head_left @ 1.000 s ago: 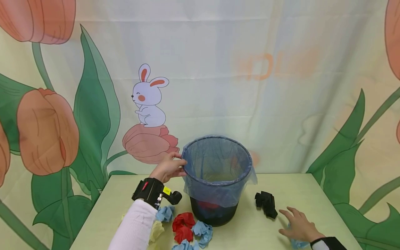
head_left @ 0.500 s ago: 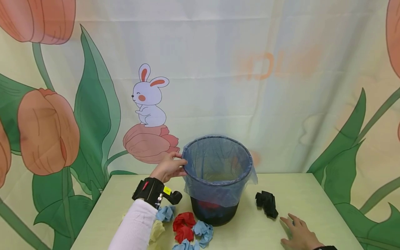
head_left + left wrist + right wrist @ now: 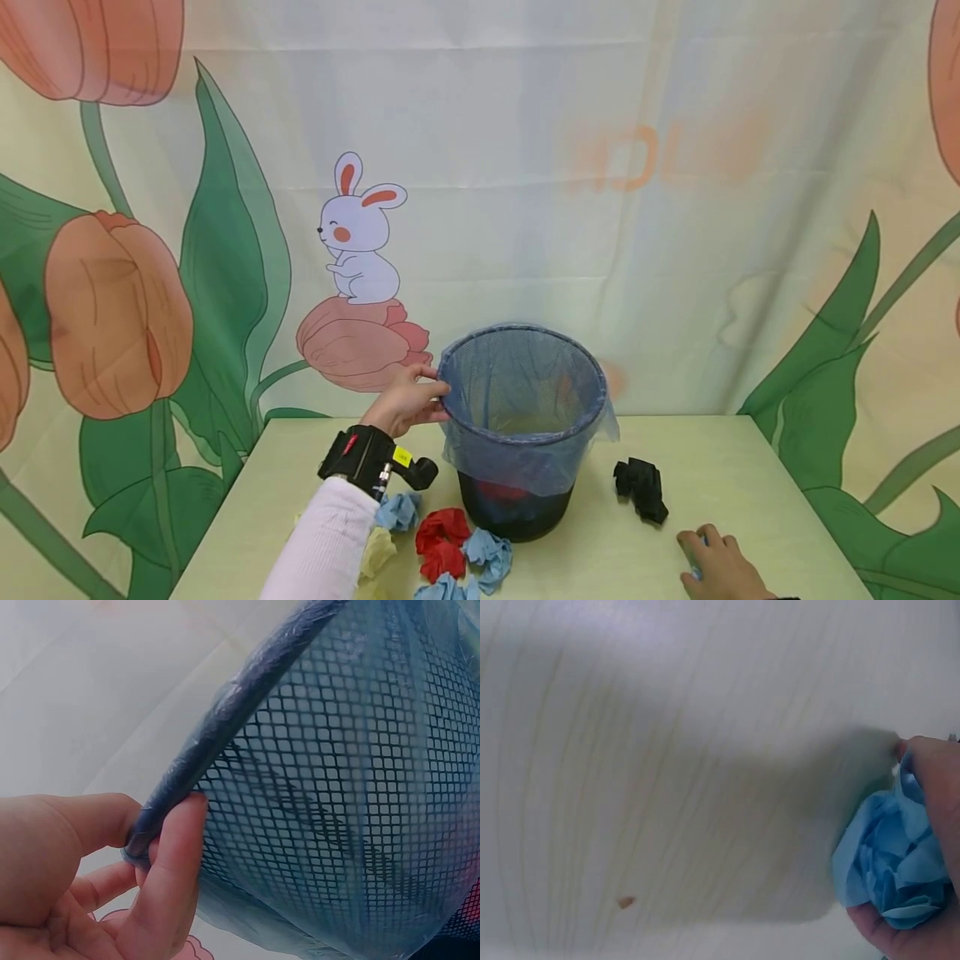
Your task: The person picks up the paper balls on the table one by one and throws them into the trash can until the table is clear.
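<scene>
Blue, crumpled paper (image 3: pixel 891 855) fills the gripping right hand (image 3: pixel 723 568); the left hand (image 3: pixel 405 404) pinches a mesh bin (image 3: pixel 519 468).

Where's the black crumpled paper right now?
In the head view, the black crumpled paper lies on the table, to the right of the bin and just beyond the right hand, apart from both.
</scene>
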`<state>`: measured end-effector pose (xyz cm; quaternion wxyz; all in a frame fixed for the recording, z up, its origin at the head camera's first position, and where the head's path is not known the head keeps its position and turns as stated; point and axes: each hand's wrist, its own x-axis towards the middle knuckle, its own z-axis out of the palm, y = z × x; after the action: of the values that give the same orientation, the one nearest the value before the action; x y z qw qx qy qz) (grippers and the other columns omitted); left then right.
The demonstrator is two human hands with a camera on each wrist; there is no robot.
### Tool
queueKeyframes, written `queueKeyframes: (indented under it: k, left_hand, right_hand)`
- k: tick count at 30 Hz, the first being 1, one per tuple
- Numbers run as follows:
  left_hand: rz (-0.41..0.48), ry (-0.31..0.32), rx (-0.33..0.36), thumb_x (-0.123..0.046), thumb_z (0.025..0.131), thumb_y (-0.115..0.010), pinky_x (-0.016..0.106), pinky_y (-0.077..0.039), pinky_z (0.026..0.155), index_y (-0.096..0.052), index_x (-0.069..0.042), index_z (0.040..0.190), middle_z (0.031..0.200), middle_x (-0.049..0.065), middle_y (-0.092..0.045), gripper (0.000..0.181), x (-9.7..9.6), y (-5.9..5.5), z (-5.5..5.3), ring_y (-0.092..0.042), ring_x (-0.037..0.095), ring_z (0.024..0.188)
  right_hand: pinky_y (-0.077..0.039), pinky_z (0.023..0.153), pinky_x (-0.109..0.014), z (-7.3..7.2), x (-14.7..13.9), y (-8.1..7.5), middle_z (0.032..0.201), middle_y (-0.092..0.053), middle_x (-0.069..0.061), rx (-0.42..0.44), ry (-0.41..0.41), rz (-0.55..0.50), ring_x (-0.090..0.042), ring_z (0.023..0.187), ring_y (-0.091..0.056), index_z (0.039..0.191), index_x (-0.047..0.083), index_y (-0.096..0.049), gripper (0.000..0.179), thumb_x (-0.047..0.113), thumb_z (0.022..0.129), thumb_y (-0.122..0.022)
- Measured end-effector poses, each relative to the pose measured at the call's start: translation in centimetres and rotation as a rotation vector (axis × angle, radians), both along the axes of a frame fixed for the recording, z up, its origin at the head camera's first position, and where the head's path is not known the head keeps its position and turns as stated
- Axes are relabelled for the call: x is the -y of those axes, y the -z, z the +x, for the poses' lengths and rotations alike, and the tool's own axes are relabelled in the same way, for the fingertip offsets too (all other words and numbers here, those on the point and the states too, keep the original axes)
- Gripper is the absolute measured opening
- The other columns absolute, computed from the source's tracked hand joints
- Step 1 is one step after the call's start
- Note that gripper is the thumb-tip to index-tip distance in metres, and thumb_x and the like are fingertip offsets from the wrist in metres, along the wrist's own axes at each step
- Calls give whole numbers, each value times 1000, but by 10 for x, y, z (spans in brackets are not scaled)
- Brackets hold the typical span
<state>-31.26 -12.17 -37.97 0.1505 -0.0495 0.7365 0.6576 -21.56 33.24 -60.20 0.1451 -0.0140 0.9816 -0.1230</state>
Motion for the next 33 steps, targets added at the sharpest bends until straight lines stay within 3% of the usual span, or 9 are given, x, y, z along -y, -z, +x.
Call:
queueKeyframes:
  k: [7, 13, 26, 33]
  left_hand:
    - [-6, 5, -1, -9, 91, -54, 24, -54, 57, -35, -4, 123, 87, 10, -44, 38, 0, 1, -1, -52, 15, 62]
    - [-7, 5, -11, -8, 90, -55, 24, -54, 57, -35, -3, 122, 84, 10, -44, 37, 0, 2, -1, -52, 15, 60]
    - [-9, 8, -13, -9, 90, -55, 24, -54, 57, -36, -4, 122, 85, 10, -45, 37, -1, 2, 0, -53, 15, 61]
    - [-3, 15, -11, -9, 91, -54, 24, -54, 58, -35, -4, 123, 86, 10, -44, 37, 0, 1, 1, -52, 15, 62]
  right_hand:
    - [-45, 59, -39, -3, 2, 6, 95, -46, -7, -7, 9, -12, -26, 78, -44, 96, 19, -55, 26, 27, 77, -71]
    - [-43, 57, -36, -6, 4, 10, 82, -44, -4, -23, -15, -17, -22, 69, -43, 84, 16, -54, 17, 19, 78, -69]
    - [-41, 55, -32, -10, 8, 14, 72, -45, -2, -73, -64, 0, -17, 60, -43, 79, 13, -57, 9, 12, 79, -65]
    - [-39, 54, -33, -16, 12, 0, 71, -45, -3, -203, -98, 46, -17, 59, -42, 79, 10, -57, 6, 12, 81, -62]
